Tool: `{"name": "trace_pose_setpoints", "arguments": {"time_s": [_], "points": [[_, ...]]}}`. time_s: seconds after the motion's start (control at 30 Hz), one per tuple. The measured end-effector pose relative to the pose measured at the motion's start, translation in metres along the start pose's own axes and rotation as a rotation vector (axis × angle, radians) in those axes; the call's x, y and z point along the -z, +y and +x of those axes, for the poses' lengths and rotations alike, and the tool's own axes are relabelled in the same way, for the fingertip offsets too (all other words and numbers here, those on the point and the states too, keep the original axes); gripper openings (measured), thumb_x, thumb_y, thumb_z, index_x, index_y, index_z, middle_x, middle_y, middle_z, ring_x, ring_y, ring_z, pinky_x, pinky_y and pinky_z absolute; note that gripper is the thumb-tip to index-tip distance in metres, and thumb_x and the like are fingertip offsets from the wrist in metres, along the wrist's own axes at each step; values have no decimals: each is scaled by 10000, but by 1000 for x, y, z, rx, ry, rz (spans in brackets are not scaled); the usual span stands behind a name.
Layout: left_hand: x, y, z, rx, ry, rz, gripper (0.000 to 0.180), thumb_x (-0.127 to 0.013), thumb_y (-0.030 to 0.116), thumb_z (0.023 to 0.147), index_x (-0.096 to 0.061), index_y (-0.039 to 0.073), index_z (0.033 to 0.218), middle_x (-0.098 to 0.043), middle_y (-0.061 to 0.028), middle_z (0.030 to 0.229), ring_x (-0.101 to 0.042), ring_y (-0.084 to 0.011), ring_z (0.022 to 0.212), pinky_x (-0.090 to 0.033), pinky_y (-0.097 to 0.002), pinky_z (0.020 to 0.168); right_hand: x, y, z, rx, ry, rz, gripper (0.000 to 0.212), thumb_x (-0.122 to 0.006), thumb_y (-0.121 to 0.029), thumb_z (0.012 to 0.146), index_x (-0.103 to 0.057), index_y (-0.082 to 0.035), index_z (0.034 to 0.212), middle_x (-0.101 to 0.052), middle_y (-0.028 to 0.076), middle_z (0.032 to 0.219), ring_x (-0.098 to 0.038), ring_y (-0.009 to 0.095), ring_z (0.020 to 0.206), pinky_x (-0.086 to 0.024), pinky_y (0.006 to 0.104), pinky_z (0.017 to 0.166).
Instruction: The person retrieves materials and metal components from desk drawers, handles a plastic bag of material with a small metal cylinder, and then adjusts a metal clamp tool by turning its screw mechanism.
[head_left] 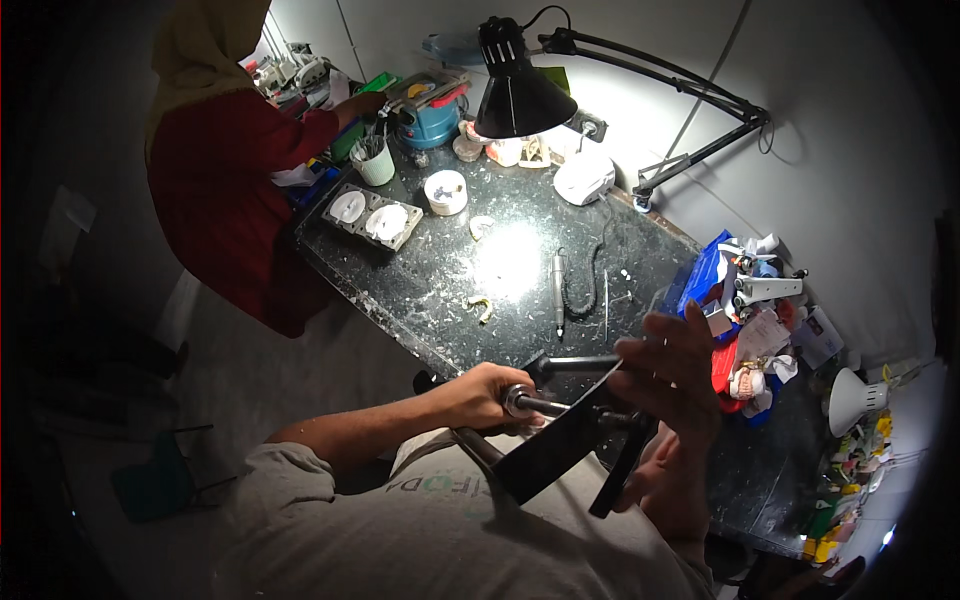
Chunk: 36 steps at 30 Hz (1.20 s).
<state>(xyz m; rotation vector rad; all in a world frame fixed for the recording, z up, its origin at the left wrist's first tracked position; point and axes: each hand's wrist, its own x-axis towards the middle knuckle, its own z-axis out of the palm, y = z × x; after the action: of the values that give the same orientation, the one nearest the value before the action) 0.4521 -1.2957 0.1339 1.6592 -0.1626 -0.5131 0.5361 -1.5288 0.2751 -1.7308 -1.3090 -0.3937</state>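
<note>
A dark metal screw clamp (548,457), with flat bars and a steel rod, is held up in front of my chest, over the near table edge. My left hand (476,396) is closed round the rod by its round end. At the clamp's other side, my right hand (672,392) supports the frame, its thumb by the lower bar and its fingers partly stretched along the upper end. Part of the right grip is hidden behind the bars.
On the dark table (400,310) lie a handpiece (558,290), two plaster-filled metal moulds (385,224) and a white tub (445,193). A black lamp (522,95) hangs above. A dental model (746,382) sits among clutter at right. A co-worker (230,190) stands at far left.
</note>
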Motion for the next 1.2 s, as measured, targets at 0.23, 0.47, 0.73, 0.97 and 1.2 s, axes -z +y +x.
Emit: {"name": "trace_pose_setpoints", "arguments": {"time_s": [0.23, 0.47, 0.73, 0.97, 1.2], "points": [[1, -7, -2, 76, 85, -197, 210, -772, 154, 887, -614, 32, 823, -538, 70, 722, -470, -31, 711, -382, -246, 609, 0, 17, -8, -113, -147, 157, 873, -688, -810, 677, -727, -83, 1158, -619, 193, 1331, -417, 389, 1408, -157, 567, 1204], [5, -2, -1, 95, -90, -87, 275, -809, 191, 834, -649, 29, 988, -571, 56, 761, -504, -35, 748, -425, -242, 650, 8, 5, 6, 149, -118, -13, 644, -710, -695, 646, -747, -152, 991, -673, 15, 930, -675, 224, 944, -449, 490, 1040], [-6, -28, 1, 110, -123, -146, 531, -794, 295, 857, -640, 4, 1273, -707, -48, 943, -606, -97, 849, -487, -290, 761, -8, 10, 2, 102, 9, -146, 585, -535, -664, 902, -655, -92, 877, -590, 55, 811, -613, 255, 816, -505, 455, 831], [-7, -7, 5, 276, -134, -128, 438, -787, 313, 862, -694, 53, 1202, -743, -71, 1002, -652, -133, 930, -504, -330, 842, -6, 10, 3, -27, 20, -231, 606, -498, -630, 958, -631, -49, 844, -588, 85, 799, -577, 261, 772, -462, 413, 732], [-5, -3, -4, 186, -75, -124, 357, -794, 280, 843, -713, 51, 1105, -716, -31, 900, -624, -112, 820, -489, -303, 756, -6, 8, 2, -149, -16, -200, 648, -521, -668, 929, -664, -36, 897, -651, 115, 898, -632, 292, 947, -481, 428, 888]]}}
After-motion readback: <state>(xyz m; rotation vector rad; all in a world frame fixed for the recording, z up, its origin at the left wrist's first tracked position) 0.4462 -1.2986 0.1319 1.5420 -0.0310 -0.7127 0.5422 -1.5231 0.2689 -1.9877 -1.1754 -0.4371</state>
